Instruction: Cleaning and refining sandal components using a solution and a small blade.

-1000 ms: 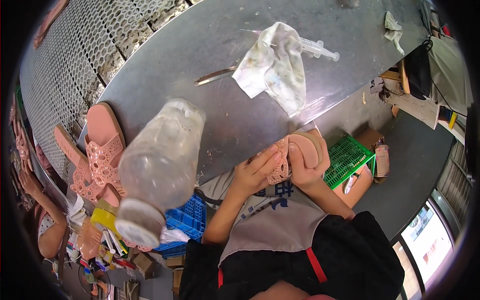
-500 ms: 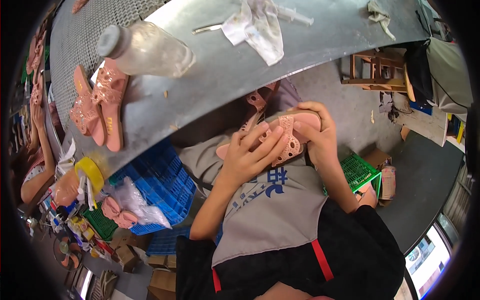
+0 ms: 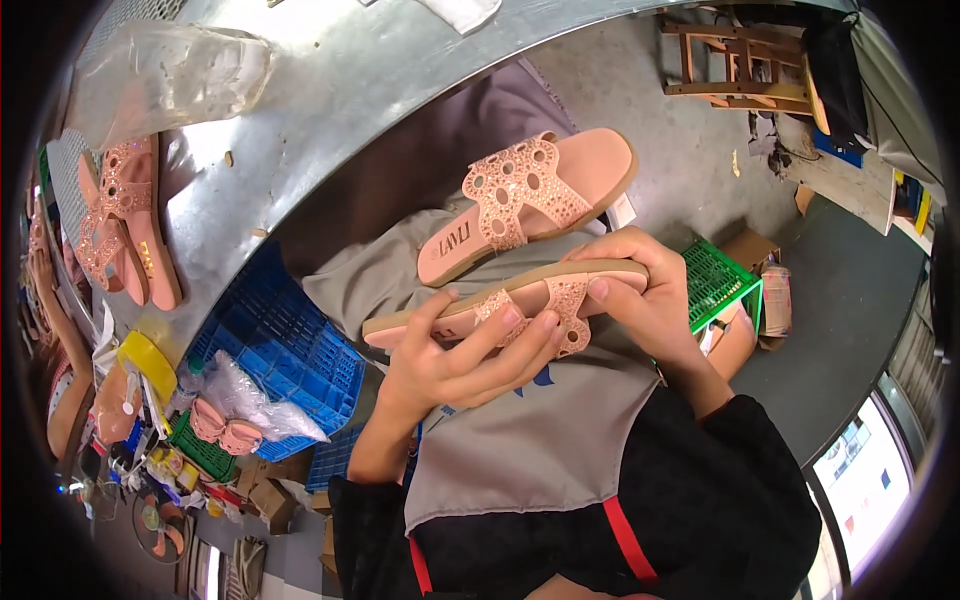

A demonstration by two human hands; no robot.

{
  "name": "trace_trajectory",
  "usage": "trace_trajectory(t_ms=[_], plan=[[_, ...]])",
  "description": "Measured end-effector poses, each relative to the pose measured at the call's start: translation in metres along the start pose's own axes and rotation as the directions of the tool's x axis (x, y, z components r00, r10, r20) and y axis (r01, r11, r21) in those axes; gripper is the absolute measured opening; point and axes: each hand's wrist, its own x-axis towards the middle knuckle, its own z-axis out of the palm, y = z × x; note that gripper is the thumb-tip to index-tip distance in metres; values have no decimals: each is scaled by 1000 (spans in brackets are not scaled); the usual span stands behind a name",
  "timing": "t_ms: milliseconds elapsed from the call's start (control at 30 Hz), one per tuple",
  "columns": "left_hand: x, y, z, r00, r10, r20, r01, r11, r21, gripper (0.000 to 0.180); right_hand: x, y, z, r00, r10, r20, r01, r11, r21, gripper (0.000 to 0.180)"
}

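Note:
A pink slide sandal (image 3: 567, 302) with a studded, holed strap is in both my hands, tilted on its side above my apron. My left hand (image 3: 450, 360) is closed on its strap and the heel-side half, fingers lying over the strap. At the other end my right hand (image 3: 645, 300) grips the rounded tip of the sole, thumb on the inner face near the strap. Just beyond it, a matching pink sandal (image 3: 583, 172) rests over my lap, strap up, fully in sight. Part of the held strap is hidden by my left fingers.
On the metal bench (image 3: 330, 95) ahead and left are a clear plastic bottle (image 3: 190, 85) and a pair of pink sandals (image 3: 125, 225). Below its edge stands a blue crate (image 3: 285, 345) with a plastic bag. A green basket (image 3: 722, 285) is at right, a wooden stool (image 3: 740, 70) farther off.
The held sandal has been tipped onto its side and lowered slightly. The second sandal, mostly hidden before, now shows fully beyond it. The view has shifted, so the bench appears farther left and up.

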Motion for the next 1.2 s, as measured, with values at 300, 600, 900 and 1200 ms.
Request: trace_trajectory(t_ms=[300, 600, 900, 1200], plan=[[1, -4, -9, 998, -7, 65, 13, 996, -89, 33, 3, 19, 4, 994, 77, -79, -58, 974, 218, 22], [2, -54, -62, 785, -488, 381, 619, 592, -516, 59, 4, 44, -20, 983, -25, -182, 68, 971, 230, 26], [-15, -63, -43, 732, -508, 453, 680, 509, -527, 26, 14, 47, -42, 985, -158, -72, 167, 975, 148, 31], [15, -91, 4, 771, -482, 417, 636, 534, -557, 23, 27, 29, -39, 1000, -26, -7, 26, 991, 130, 30]])
